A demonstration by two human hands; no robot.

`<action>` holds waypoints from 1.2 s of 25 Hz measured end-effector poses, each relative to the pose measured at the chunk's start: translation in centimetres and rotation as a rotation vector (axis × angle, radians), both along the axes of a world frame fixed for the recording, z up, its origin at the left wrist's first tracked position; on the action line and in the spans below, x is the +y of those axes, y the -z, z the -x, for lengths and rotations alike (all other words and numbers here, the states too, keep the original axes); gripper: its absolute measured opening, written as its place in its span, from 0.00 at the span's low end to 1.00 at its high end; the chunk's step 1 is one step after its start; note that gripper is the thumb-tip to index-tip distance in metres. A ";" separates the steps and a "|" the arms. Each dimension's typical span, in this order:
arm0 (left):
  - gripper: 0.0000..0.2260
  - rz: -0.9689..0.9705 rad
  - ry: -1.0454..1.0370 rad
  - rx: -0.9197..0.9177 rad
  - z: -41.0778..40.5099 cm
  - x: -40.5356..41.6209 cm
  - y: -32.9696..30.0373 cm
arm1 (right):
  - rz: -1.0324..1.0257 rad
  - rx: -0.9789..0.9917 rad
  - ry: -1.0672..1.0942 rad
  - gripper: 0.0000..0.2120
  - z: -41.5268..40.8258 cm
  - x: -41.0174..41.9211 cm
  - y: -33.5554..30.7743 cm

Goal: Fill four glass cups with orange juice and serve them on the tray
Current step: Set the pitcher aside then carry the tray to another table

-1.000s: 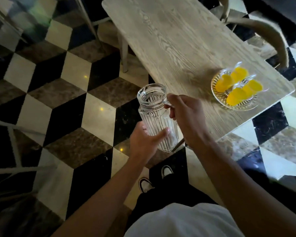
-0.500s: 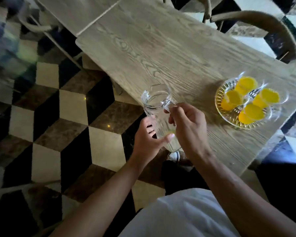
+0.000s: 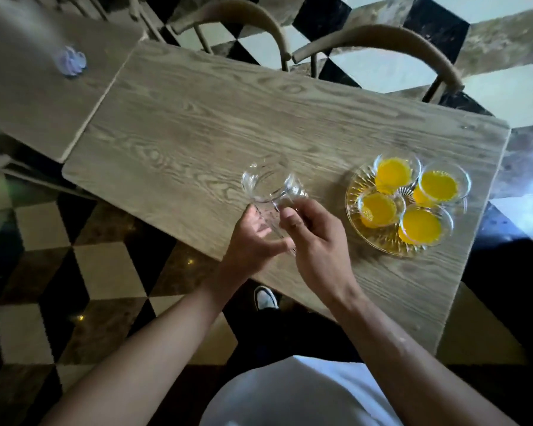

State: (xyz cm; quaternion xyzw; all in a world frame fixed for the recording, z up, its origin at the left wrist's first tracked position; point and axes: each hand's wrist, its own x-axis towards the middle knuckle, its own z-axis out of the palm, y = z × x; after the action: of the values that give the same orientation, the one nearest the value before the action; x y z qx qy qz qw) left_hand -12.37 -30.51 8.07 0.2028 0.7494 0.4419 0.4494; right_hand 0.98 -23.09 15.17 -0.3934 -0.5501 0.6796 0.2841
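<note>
Pitcher point(image 3: 268, 192) now over table point(image 3: 197, 133), both hands gripping, tray point(image 3: 382, 244) right.

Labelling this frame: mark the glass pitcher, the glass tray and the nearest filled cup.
glass pitcher point(image 3: 266, 182): head view, on its open rim.
glass tray point(image 3: 353, 196): head view, on its left rim.
nearest filled cup point(image 3: 420, 226): head view, on the juice surface.

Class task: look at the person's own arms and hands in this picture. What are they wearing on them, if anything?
Both forearms are bare to the bottom edge: no sleeves show. The left hand and right hand have no gloves, and no rings, watch or bracelet can be seen. A white top covers the body below.
</note>
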 end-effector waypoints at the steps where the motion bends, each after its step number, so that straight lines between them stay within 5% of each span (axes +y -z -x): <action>1: 0.35 -0.005 0.052 -0.011 1.0 1.0 0.3 | -0.014 0.003 0.016 0.12 0.3 0.5 0.3; 10: 0.47 -0.131 0.533 0.187 9.1 9.4 0.4 | -0.261 -0.112 0.123 0.13 2.8 1.9 3.2; 20: 0.44 -0.238 0.969 0.329 16.1 18.7 2.2 | -0.261 -0.252 0.385 0.12 9.4 3.3 4.9; 30: 0.39 -0.269 1.006 0.356 18.1 20.9 4.7 | -0.297 -0.318 0.431 0.10 11.2 5.2 5.6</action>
State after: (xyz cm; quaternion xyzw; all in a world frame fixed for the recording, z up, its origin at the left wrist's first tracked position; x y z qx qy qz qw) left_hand -30.46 -9.63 3.32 0.6632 0.5615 0.2235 0.4416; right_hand -10.19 -17.91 9.53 -0.5565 -0.5851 0.4456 0.3865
